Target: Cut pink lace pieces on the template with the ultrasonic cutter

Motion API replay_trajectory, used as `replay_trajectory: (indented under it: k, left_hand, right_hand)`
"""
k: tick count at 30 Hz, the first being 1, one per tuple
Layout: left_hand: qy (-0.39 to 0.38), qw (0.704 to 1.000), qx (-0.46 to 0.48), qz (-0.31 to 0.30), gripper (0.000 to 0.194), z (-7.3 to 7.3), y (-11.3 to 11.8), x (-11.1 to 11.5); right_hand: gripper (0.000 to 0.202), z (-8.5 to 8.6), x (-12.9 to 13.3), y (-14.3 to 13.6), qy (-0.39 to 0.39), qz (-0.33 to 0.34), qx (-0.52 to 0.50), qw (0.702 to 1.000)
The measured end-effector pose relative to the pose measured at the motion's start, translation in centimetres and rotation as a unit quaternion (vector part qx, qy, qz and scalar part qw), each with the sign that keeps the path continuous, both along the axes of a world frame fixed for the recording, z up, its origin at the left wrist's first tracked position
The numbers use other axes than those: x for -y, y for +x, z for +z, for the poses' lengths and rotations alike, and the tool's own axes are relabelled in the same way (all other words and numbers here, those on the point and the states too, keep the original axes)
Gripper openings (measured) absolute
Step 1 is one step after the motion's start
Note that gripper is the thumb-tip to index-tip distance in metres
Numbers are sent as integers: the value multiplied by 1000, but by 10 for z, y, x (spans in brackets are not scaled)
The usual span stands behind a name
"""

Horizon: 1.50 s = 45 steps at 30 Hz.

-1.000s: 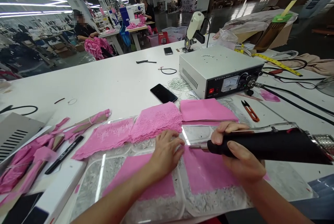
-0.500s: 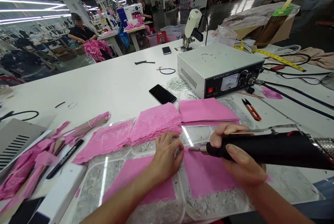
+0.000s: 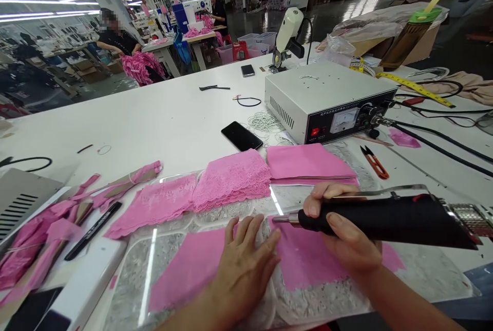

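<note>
Box: Chinese lettering above meter, too small to read fully. Right hand grips tool, tip left, axis roughly along surface's near edge. Left hand spread on 1 pink panel.

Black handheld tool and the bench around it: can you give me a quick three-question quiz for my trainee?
1. Which hand grips the black handheld tool?
A) left
B) right
C) both
2. True or false: the orange-handled snips lie on top of the grey box.
3. Fill in: the lit switch on the front of the grey box glows ____.

Key: 1. B, the right hand; 2. False; 3. red.
</note>
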State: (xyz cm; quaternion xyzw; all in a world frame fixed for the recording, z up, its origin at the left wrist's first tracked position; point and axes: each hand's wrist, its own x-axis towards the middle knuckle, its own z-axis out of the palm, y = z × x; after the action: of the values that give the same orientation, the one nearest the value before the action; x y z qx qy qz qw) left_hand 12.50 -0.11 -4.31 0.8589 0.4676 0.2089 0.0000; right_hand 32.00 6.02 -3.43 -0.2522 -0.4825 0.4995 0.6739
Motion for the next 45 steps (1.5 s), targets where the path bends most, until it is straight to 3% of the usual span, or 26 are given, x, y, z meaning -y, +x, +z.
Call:
replay_trajectory:
  k: [14,24,29,33,36,41,45]
  left_hand:
    - [0,999,-20,29,30,-3,-1,-2]
    - [9,999,-13,29,33,-10,2,-3]
    - [50,998,-1,35,33,-18,2,-5]
    - [72,997,1,31,34,-24,1,-7]
    - [78,996,5,30,33,-25,1,-7]
    - [73,997,-6,35,35,-18,3,-2]
    - [63,996,-41,42,38,-14,4,0]
  right_hand:
    - [15,6,-4,-3,7,-40,-13,999]
    - [17,18,-15,11,15,-170,-58,984]
    - [17,30,-25,30,25,-281,-126,951]
    - [13,34,-26,40,20,-318,-153,935]
    - [13,30,-23,33,20,-285,-135,949]
    - [11,19,-9,11,-12,-154,-76,985]
    - [10,13,-2,2,-36,-80,-39,995]
